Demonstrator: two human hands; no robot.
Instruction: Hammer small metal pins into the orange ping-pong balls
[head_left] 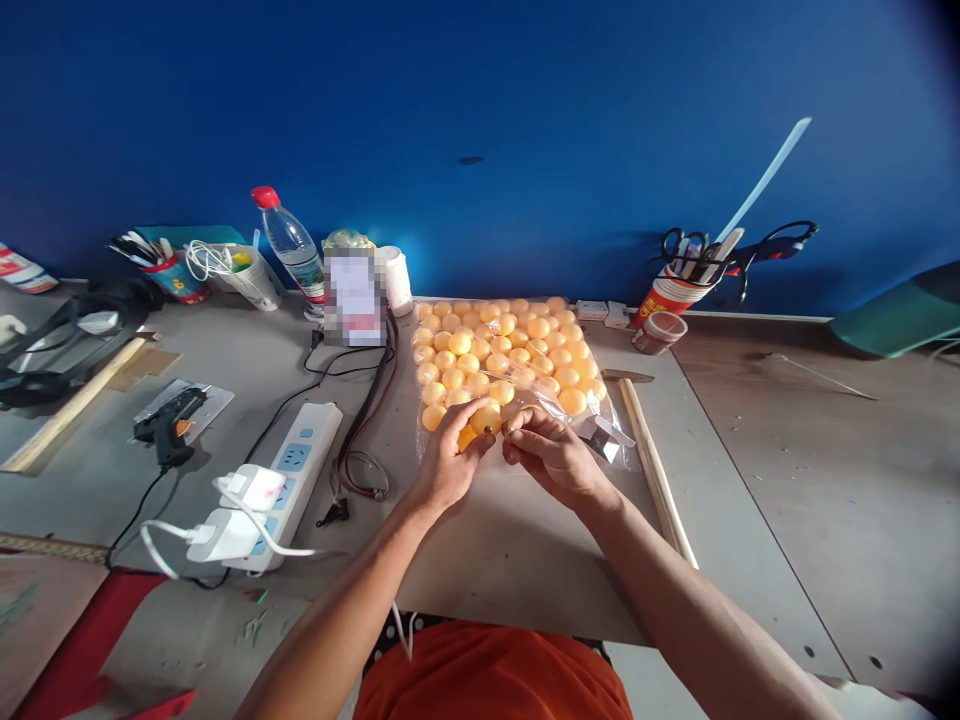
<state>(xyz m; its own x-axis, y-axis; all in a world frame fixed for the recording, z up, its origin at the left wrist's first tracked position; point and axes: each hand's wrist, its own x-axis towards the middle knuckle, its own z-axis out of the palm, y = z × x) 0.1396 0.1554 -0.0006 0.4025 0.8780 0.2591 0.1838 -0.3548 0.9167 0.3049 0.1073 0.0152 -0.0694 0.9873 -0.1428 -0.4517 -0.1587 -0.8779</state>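
Note:
My left hand [448, 462] is closed around an orange ping-pong ball [486, 419], thumb and fingers on its sides. A small dark spot shows on the ball near the thumb tip. Just to the right, my right hand [559, 458] is pinched, its fingertips close to that ball. Something tiny and pale may be between them, too small to name. Behind both hands lies a clear plastic bag [619, 425] full of orange ping-pong balls [517, 352], several rows deep. A small shiny metal-looking piece [600, 437] rests by the bag's right front corner.
Right of the bag are a wooden stick [657, 475], a knife [637, 377] and a paper cup [670, 292] holding scissors. On the left lie a power strip [309, 455] with white chargers, black cables, and a glue gun [176, 422]. A plastic bottle [292, 245] stands at the back.

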